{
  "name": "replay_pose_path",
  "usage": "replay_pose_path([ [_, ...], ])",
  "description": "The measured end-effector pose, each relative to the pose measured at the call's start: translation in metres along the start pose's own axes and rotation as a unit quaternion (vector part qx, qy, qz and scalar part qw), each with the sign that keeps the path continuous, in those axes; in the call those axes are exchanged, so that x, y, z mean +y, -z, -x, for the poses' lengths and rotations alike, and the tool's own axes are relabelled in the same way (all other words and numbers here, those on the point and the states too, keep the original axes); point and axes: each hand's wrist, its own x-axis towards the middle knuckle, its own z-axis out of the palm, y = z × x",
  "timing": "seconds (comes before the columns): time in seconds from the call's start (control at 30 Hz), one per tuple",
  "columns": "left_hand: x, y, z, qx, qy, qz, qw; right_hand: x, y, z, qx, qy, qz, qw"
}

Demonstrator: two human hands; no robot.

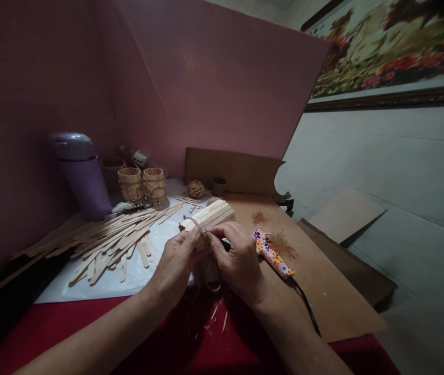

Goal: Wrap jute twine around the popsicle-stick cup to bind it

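Observation:
A round holder covered with flat wooden craft sticks (217, 212) lies tilted on its side in front of me. My left hand (177, 260) is closed on its near end, thumb pressed against the sticks. A strand of twine (193, 221) runs across the sticks near that end. With thumb and fingers pinched together, my right hand (241, 258) grips the twine at the holder's near edge. A loose loop of twine hangs below the hands. What lies beneath the fingers is partly hidden.
Loose craft sticks (118, 242) spread over white paper at left. Two stick-covered cups (130, 185) and a purple flask (85, 182) stand behind. A twine ball (195, 189) sits farther back. On the cardboard (323, 286) at right lies a flower-patterned glue gun (274, 255) with a black cord.

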Motion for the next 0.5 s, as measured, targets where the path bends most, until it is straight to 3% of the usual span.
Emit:
replay_pose_path([
  [0.17, -0.0005, 0.0004, -0.0007, -0.033, 0.001, -0.023, 0.999, 0.0000, -0.0012, 0.0002, -0.011, -0.007, 0.016, 1.000],
  [0.5, -0.0017, -0.0009, 0.0013, -0.025, -0.003, -0.044, 0.999, -0.0045, -0.0037, 0.0022, 0.005, 0.017, 0.103, 0.994],
])
